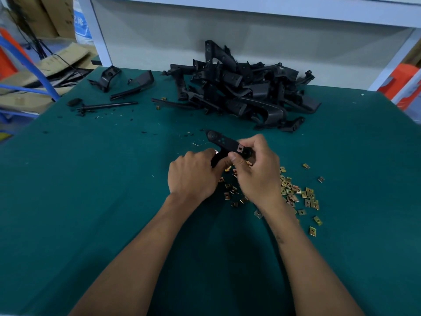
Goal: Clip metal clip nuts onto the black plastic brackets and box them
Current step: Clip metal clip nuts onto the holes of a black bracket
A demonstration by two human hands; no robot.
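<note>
Above the green table (91, 179), the left hand (193, 174) grips a bracket (222, 142) by its lower leg; the right hand (257, 169) pinches its end, apparently seating a clip nut (240, 148). Loose nuts (296, 192) lie just right.

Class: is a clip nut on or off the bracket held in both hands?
On: a clip nut sits on the bracket beside the right hand; left hand grips its stem.

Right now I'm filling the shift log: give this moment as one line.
left hand grips bracket | right hand pinches clip nut on it | loose nuts beside | bracket pile behind
</note>
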